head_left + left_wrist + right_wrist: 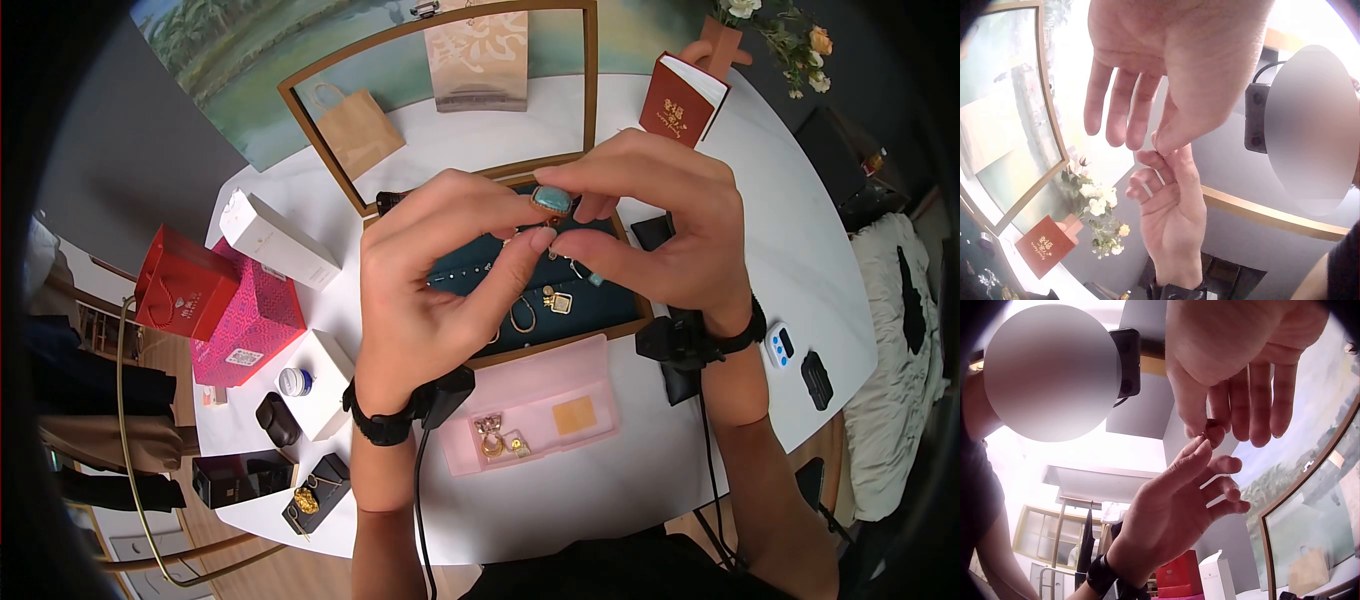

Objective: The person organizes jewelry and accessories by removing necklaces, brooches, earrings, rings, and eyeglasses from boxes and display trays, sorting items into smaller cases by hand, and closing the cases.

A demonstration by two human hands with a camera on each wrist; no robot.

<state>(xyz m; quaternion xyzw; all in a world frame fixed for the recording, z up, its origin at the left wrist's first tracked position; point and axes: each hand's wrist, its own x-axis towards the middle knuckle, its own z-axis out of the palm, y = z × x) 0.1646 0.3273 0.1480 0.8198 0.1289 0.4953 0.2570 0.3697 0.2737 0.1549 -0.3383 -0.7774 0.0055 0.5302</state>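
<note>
A ring with a large blue-green stone [552,199] is held up above the open jewelry case [480,352] in the head view. The left hand [432,270] pinches it from the left between thumb and fingers. From the other side the right hand [665,215] has its index finger and thumb at the ring. Fingertips of both hands nearly meet there. In the left wrist view, the left hand [1166,69] and the right hand [1175,219] come together at the fingertips, and the ring is mostly hidden. The right wrist view shows a small dark piece [1211,425] between them.
A pink tray [540,440] with jewelry lies in front of the case. To the left stand a red bag [185,285], a pink bag [250,330] and white boxes [285,240]. A red book [680,105] stands back right; a small white device [779,345] lies at right.
</note>
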